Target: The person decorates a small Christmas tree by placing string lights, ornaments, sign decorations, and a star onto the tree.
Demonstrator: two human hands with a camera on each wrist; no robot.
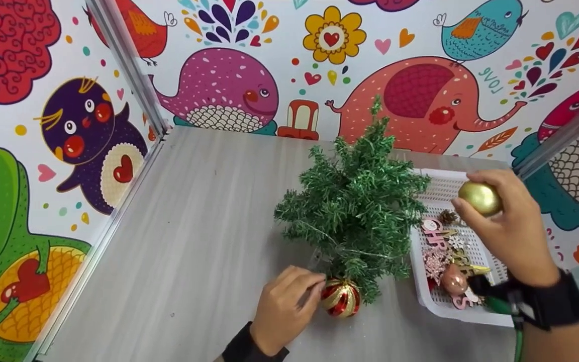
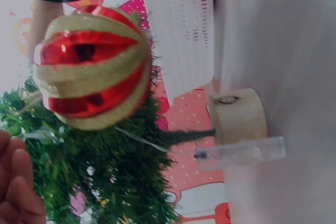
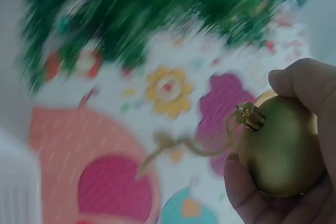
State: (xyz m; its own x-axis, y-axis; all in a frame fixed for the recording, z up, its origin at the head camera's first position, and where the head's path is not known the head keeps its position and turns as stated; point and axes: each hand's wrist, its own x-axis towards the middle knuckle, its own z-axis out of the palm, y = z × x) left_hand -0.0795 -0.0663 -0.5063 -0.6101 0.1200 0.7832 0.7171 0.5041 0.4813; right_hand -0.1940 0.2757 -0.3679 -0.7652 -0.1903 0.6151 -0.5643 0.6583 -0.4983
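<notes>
A small green artificial Christmas tree (image 1: 355, 201) stands on the table. From its lower front hangs a red-and-gold striped Christmas ball (image 1: 341, 298), large in the left wrist view (image 2: 94, 69). Beside that ball is my left hand (image 1: 288, 306), fingers loosely bent and apart from it; the left wrist view shows only its fingers (image 2: 21, 187), holding nothing. Over the white basket (image 1: 463, 317) my right hand (image 1: 510, 221) grips a plain gold Christmas ball (image 1: 480, 197). A ribbon loop (image 3: 184, 145) trails from the cap of this gold ball in the right wrist view.
The basket at the tree's right holds a pink ball (image 1: 454, 280), a pine cone (image 1: 448, 216), snowflakes and letter ornaments. A wooden base (image 2: 239, 116) carries the tree, with a clear plastic box (image 2: 241, 152) beside it. Printed wall panels (image 1: 224, 90) enclose the table.
</notes>
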